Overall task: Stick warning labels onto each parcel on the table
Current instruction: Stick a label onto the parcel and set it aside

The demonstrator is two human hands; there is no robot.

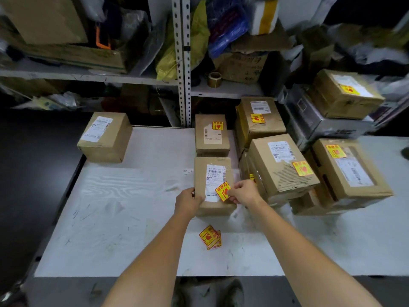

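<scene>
A small brown parcel [203,173] lies in the middle of the white table [124,218], with a white shipping label on top. My left hand [188,201] grips its near left corner. My right hand [243,191] pinches a yellow and red warning label [222,191] that lies tilted over the shipping label's lower right corner. A small stack of spare warning labels [210,237] lies on the table nearer to me. A parcel at the far left [106,137] shows only a white shipping label.
Several labelled parcels stand at the right: one behind [212,135], a tall one [259,120], a torn one [283,165] and another [352,171]. One more [345,94] sits on a grey case. Cluttered metal shelves [181,63] rise behind the table.
</scene>
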